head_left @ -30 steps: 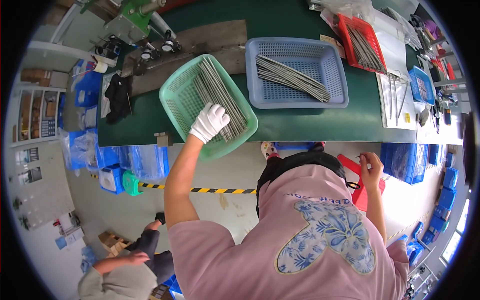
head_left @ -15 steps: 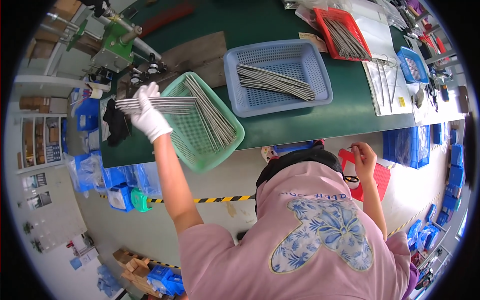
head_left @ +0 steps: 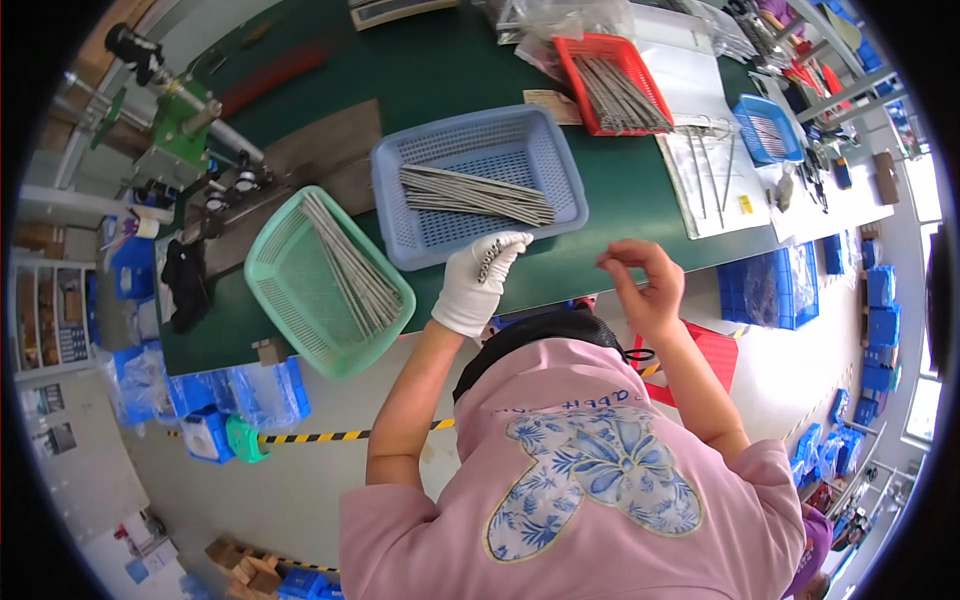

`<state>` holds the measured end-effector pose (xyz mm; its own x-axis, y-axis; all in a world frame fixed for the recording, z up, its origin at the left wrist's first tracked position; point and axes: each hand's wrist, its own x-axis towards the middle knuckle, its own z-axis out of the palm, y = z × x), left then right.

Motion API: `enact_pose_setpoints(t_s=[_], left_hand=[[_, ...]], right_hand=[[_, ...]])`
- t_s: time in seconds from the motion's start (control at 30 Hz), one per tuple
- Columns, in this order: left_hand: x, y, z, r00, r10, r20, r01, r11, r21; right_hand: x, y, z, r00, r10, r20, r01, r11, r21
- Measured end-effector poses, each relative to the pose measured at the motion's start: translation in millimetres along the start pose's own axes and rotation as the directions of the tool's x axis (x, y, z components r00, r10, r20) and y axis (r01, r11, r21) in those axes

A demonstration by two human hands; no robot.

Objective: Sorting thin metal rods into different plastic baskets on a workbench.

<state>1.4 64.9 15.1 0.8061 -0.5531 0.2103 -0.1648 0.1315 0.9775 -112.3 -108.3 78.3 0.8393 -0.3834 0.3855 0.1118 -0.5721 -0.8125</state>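
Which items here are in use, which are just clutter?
In use: left hand gripping a rod bundle; right hand; blue basket; green basket.
Lying about: red tray, small blue tray, paper sheet, green machine.

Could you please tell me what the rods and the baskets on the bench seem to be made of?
The rods look like bare metal: thin, straight, dull grey with a slight sheen. The blue basket and the green basket look like moulded plastic: uniform matt colour and a regular mesh of holes. The left hand wears a white glove, probably knitted fabric.
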Motion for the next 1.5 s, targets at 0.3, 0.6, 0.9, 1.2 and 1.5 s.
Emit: enact_pose_setpoints(t_s=[0.3,0.6,0.9,1.2,1.5], left_hand=[[1,35,22,0.997,-0.038,0.064,0.034,0.997,0.066],[-1,34,25,0.996,-0.001,0.084,-0.015,0.983,0.185],[-1,32,24,0.995,-0.018,0.095,-0.002,0.980,0.201],[1,33,17,0.989,-0.033,0.143,0.002,0.976,0.216],[-2,32,15,0.987,-0.074,0.141,0.048,0.983,0.178]], right_hand=[[43,-17,11,0.931,-0.327,0.161,0.313,0.944,0.107],[51,-18,19,0.896,-0.330,0.297,0.304,0.944,0.131],[52,-21,18,0.862,-0.401,0.309,0.404,0.913,0.059],[54,-21,21,0.757,-0.566,0.326,0.589,0.807,0.033],[55,-27,19,0.749,-0.523,0.406,0.566,0.824,0.018]])
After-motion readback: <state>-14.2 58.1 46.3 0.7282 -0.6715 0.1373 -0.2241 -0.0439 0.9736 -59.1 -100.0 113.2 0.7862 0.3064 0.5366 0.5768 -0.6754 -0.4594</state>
